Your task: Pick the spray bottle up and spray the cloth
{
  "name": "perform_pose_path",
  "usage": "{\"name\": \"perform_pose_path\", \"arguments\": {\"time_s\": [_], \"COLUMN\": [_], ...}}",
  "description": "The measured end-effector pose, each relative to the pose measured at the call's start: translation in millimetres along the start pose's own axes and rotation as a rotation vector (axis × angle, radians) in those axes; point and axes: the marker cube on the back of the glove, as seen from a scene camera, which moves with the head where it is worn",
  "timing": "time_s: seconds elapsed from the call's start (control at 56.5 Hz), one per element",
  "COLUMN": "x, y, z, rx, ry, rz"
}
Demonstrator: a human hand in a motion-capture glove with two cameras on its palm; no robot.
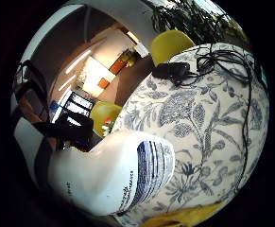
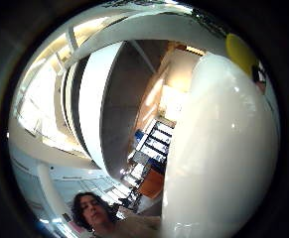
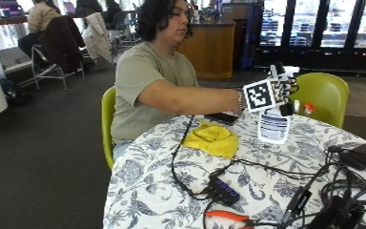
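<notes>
Floral tablecloth (image 3: 170, 186) beneath gloved right hand (image 3: 283, 90) gripping white, blue-labelled spray bottle (image 3: 274, 125)

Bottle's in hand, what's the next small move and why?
Probably swing the spray bottle back toward the yellow cloth and aim its nozzle down at it. The gloved right hand grips the bottle near its top, apparently lifted just off the floral tablecloth, but the cloth lies crumpled off to the side, nearer the person, not under the bottle. Spraying from here would likely miss.
</notes>
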Motion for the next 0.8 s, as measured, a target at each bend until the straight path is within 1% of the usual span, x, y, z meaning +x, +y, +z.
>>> {"name": "perform_pose_path", "arguments": {"time_s": [0.124, 0.213, 0.337, 0.478, 0.549, 0.62, 0.708, 0.797], "x": [7, 10, 10, 13, 16, 16, 15, 10], "y": [-3, 0, -1, 5, 15, 30, 50, 78], "z": [0, 4, 3, 0, -6, -19, -47, -81], "rx": [0.003, -0.034, -0.027, -0.061, -0.127, -0.219, -0.297, -0.410], "ry": [-0.012, -0.009, -0.009, 0.006, 0.083, 0.206, 0.388, 0.599], "rz": [0.014, 0.015, 0.028, 0.101, 0.139, 0.140, 0.104, 0.027]}}
